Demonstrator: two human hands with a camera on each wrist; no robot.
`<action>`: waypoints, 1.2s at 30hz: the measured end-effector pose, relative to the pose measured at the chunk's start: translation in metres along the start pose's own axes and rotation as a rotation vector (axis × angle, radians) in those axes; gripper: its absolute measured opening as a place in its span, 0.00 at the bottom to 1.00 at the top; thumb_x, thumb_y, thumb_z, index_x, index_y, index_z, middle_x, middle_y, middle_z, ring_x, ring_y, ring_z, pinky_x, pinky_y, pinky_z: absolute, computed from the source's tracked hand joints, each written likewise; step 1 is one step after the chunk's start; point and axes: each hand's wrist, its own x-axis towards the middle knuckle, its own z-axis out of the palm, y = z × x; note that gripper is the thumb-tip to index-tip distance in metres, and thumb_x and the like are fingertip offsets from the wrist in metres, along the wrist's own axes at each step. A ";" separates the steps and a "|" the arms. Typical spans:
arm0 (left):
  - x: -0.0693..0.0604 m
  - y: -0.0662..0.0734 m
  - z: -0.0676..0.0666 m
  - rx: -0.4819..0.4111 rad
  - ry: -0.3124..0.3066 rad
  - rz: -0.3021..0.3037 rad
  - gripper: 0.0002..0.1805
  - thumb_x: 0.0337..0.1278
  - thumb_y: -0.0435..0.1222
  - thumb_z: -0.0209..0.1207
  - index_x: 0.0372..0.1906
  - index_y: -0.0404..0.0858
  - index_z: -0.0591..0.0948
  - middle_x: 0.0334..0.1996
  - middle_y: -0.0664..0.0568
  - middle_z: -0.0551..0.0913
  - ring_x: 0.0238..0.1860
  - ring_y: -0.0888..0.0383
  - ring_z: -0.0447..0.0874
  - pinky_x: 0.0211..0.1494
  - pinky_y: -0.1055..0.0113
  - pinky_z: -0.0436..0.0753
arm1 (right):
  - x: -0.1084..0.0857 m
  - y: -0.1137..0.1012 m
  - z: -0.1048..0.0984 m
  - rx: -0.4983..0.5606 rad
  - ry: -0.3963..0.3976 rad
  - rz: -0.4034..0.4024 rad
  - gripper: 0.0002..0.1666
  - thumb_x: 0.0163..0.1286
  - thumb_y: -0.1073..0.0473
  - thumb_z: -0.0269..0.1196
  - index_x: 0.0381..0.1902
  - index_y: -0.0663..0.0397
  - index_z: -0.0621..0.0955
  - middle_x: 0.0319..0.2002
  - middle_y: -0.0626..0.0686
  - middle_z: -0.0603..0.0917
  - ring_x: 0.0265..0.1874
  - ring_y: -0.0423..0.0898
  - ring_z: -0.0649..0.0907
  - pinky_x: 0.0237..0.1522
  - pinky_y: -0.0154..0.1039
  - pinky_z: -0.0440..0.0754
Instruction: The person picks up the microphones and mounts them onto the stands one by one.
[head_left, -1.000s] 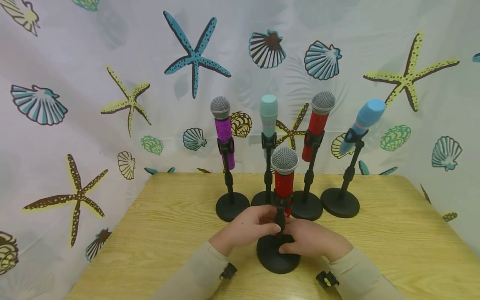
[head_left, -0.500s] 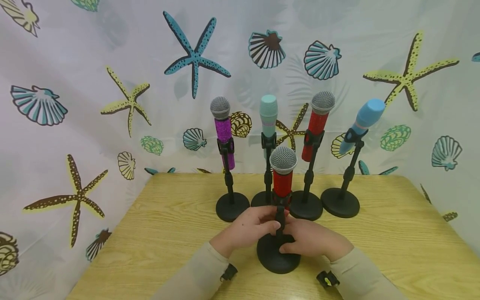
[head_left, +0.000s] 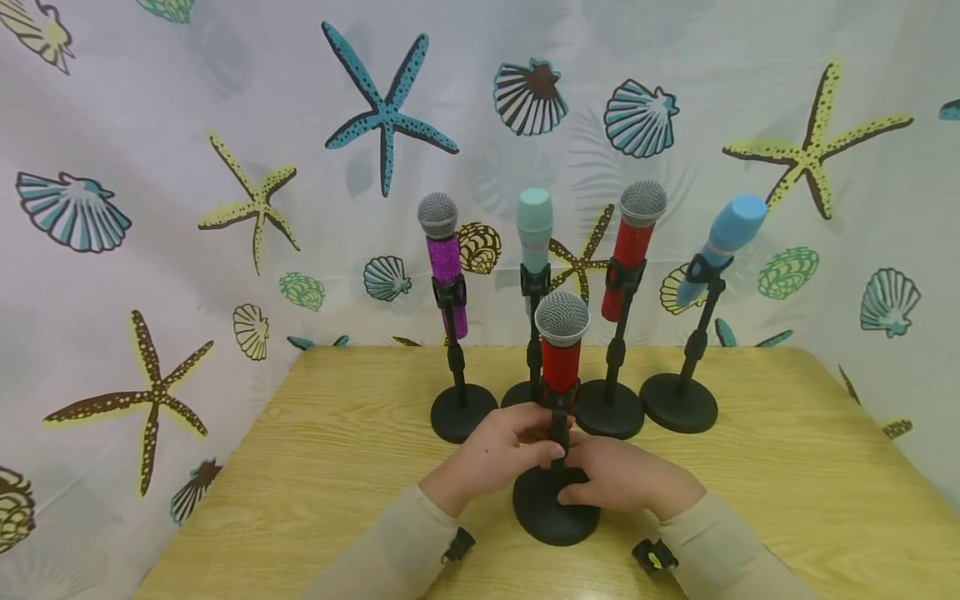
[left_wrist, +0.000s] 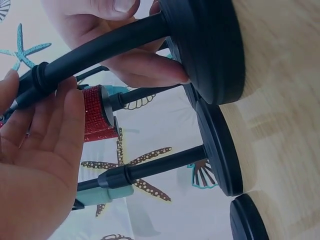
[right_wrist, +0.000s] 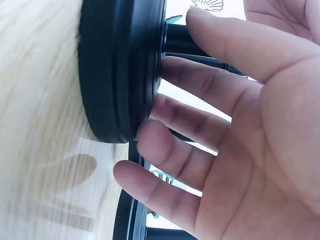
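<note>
A red microphone (head_left: 561, 367) with a silver mesh head sits in the clip of a black desk stand (head_left: 555, 521) in the middle of the table. From the left, my left hand (head_left: 495, 457) pinches the stand's pole near its collar, the thumb in front and the fingers behind, as the left wrist view also shows around the pole (left_wrist: 105, 44). My right hand (head_left: 630, 477) lies low on the other side. Its loosely extended fingers (right_wrist: 195, 80) touch the round base (right_wrist: 120, 75) in the right wrist view, with the thumb apart, close to the pole.
Behind stand several microphones on black stands: purple (head_left: 447, 258), mint green (head_left: 535, 229), another red one (head_left: 632, 246) and blue (head_left: 731, 229). The mint stand's base is partly hidden. A shell-and-starfish patterned curtain (head_left: 262, 100) hangs behind the wooden table (head_left: 337, 433).
The front red microphone has shifted slightly to the left at its head over the last second. Both hands keep nearly the same place, and the back row stays put.
</note>
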 end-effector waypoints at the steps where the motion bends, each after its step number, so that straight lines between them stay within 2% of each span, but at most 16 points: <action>1: 0.000 0.000 0.000 0.006 -0.004 0.001 0.16 0.68 0.38 0.63 0.59 0.47 0.84 0.50 0.58 0.83 0.42 0.63 0.85 0.47 0.65 0.84 | 0.000 0.000 0.000 0.000 -0.001 0.004 0.23 0.65 0.45 0.69 0.54 0.48 0.85 0.65 0.53 0.76 0.57 0.46 0.80 0.58 0.50 0.78; 7: 0.000 0.000 -0.004 0.015 -0.042 -0.005 0.14 0.72 0.35 0.59 0.58 0.44 0.82 0.47 0.57 0.85 0.39 0.62 0.86 0.50 0.66 0.82 | 0.000 -0.002 -0.002 -0.001 -0.017 0.015 0.24 0.66 0.44 0.68 0.53 0.51 0.86 0.65 0.55 0.76 0.55 0.46 0.81 0.57 0.49 0.78; 15: 0.000 0.000 0.000 0.011 0.043 -0.070 0.14 0.65 0.40 0.67 0.53 0.46 0.83 0.42 0.60 0.86 0.38 0.60 0.86 0.47 0.66 0.83 | 0.001 -0.003 -0.003 0.027 -0.014 0.028 0.19 0.64 0.46 0.70 0.49 0.49 0.86 0.58 0.50 0.79 0.49 0.42 0.81 0.55 0.49 0.79; 18: 0.000 0.002 0.001 0.040 0.059 -0.059 0.13 0.67 0.40 0.65 0.54 0.46 0.84 0.43 0.61 0.86 0.37 0.60 0.87 0.47 0.67 0.83 | 0.001 -0.003 -0.005 0.023 -0.012 0.033 0.20 0.64 0.46 0.70 0.51 0.48 0.86 0.56 0.48 0.80 0.49 0.42 0.81 0.55 0.48 0.79; 22: -0.001 0.007 0.003 0.116 0.105 0.002 0.11 0.70 0.41 0.62 0.52 0.45 0.86 0.43 0.61 0.84 0.36 0.61 0.86 0.44 0.67 0.83 | -0.004 -0.006 -0.012 0.052 0.008 0.051 0.21 0.65 0.44 0.70 0.51 0.49 0.85 0.41 0.44 0.83 0.35 0.40 0.81 0.41 0.44 0.80; 25: -0.001 0.011 0.004 0.210 0.173 0.068 0.09 0.70 0.41 0.63 0.49 0.46 0.87 0.42 0.62 0.84 0.37 0.64 0.82 0.41 0.68 0.83 | -0.010 -0.010 -0.022 0.087 0.053 0.066 0.18 0.67 0.41 0.69 0.45 0.46 0.85 0.32 0.39 0.82 0.27 0.36 0.79 0.33 0.39 0.78; 28: -0.001 0.013 0.006 0.263 0.230 0.107 0.08 0.69 0.43 0.63 0.46 0.46 0.88 0.41 0.63 0.84 0.37 0.65 0.80 0.40 0.69 0.82 | -0.017 -0.016 -0.033 0.096 0.118 0.057 0.16 0.68 0.38 0.67 0.41 0.42 0.84 0.32 0.35 0.83 0.29 0.34 0.80 0.32 0.38 0.80; 31: -0.002 0.014 0.008 0.277 0.261 0.118 0.08 0.68 0.43 0.65 0.45 0.47 0.88 0.39 0.64 0.84 0.35 0.65 0.78 0.38 0.70 0.81 | -0.021 -0.024 -0.042 0.077 0.195 0.036 0.16 0.70 0.37 0.65 0.40 0.39 0.84 0.34 0.32 0.83 0.29 0.32 0.80 0.32 0.37 0.80; 36: -0.003 0.015 0.009 0.288 0.296 0.120 0.06 0.66 0.44 0.66 0.42 0.48 0.88 0.37 0.64 0.82 0.33 0.65 0.77 0.36 0.70 0.81 | -0.023 -0.036 -0.046 0.052 0.319 0.027 0.14 0.69 0.36 0.65 0.36 0.36 0.82 0.30 0.31 0.81 0.24 0.31 0.77 0.28 0.35 0.76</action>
